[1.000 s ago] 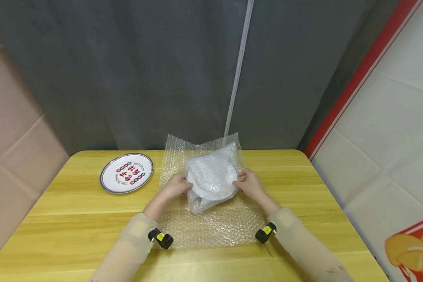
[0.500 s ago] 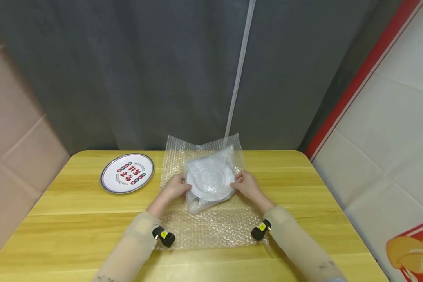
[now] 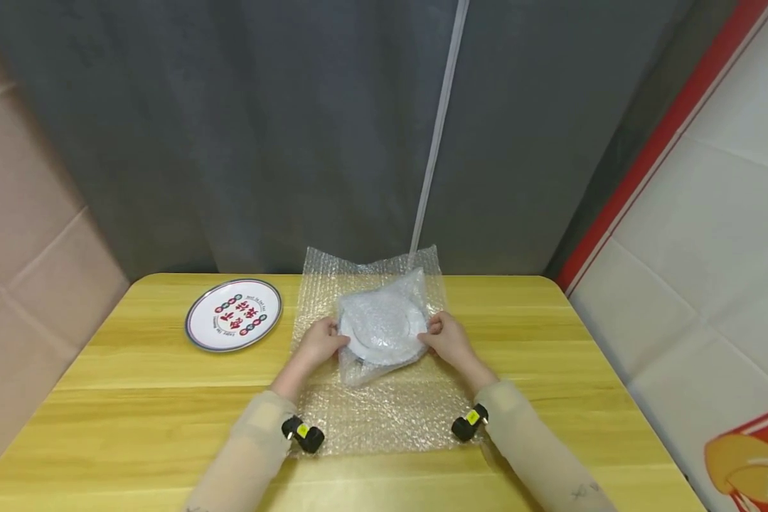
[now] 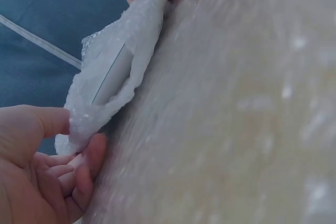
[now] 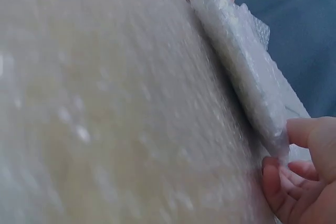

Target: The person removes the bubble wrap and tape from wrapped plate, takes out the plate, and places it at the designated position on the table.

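Thumbs and fingers pinch the bubble-wrapped plate point(image 3: 384, 327) from opposite sides

From my end, the head camera shows the left hand point(image 3: 318, 343) at the left edge of the bubble-wrapped plate and the right hand point(image 3: 449, 340) at its right edge. Each thumb lies over the wrap with curled fingers beneath, parted only as far as the thin edge needs. I judge that holding both sides steadies it and stops the folds slipping off. Through a gap in the wrapping, the left wrist camera shows me a white surface point(image 4: 113, 74) with a thin dark line. Beneath the bubble-wrapped plate, a bubble-wrap sheet point(image 3: 384, 423) spreads over the wooden table point(image 3: 134, 427), presumably as padding; I cannot tell whether the two touch. Well apart to its left lies a white plate with red lettering point(image 3: 233, 315), seemingly put there to leave the hands room.
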`<state>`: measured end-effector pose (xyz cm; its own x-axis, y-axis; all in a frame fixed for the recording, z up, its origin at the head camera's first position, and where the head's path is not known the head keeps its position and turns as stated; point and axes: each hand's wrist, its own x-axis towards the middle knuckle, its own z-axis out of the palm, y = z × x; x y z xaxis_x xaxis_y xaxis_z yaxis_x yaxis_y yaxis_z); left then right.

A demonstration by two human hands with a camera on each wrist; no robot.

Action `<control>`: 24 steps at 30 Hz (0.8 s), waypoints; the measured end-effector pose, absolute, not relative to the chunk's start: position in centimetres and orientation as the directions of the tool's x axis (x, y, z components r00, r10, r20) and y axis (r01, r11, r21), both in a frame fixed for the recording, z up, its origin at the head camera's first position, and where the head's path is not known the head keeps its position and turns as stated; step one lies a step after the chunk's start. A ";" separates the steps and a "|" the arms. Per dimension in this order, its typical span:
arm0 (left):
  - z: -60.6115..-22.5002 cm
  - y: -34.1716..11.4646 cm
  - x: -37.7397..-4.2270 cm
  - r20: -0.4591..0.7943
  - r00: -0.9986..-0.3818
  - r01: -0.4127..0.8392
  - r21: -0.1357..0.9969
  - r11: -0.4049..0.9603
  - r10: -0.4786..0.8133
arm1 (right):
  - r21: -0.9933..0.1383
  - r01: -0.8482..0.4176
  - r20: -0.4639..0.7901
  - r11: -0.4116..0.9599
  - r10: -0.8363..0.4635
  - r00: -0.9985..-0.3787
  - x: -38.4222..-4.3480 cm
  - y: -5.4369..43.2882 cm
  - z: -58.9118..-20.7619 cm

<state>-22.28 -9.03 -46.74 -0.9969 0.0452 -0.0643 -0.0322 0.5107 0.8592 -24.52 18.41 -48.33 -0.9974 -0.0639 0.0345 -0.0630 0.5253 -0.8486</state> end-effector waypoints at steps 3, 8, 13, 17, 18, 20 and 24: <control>-46.8 -8.9 -22.2 -0.064 -0.998 -0.041 0.869 0.494 0.030 | -0.839 -0.124 0.107 0.530 -0.064 -0.992 -24.3 18.2 -48.4; -47.1 -8.9 -22.2 -0.042 -0.999 -0.031 0.875 0.484 0.014 | -0.789 -0.245 0.236 0.564 -0.091 -0.967 -23.9 17.8 -48.1; -47.4 -8.9 -22.1 -0.014 -1.000 -0.010 0.866 0.500 0.005 | -0.673 -0.364 0.352 0.644 -0.153 -0.923 -23.3 17.3 -47.7; -47.6 -8.9 -22.2 0.007 -1.000 0.008 0.864 0.503 0.004 | -0.630 -0.436 0.386 0.643 -0.229 -0.894 -22.7 16.6 -47.4; -47.7 -8.9 -22.2 0.009 -1.000 0.010 0.863 0.505 0.004 | -0.629 -0.449 0.384 0.635 -0.249 -0.889 -22.5 16.5 -47.4; -47.8 -8.9 -22.2 0.013 -1.000 0.012 0.861 0.508 0.001 | -0.625 -0.465 0.372 0.627 -0.285 -0.884 -22.4 16.2 -47.4; -48.1 -8.9 -22.2 0.016 -1.000 0.010 0.854 0.519 -0.007 | -0.613 -0.493 0.347 0.617 -0.351 -0.870 -22.2 15.8 -47.8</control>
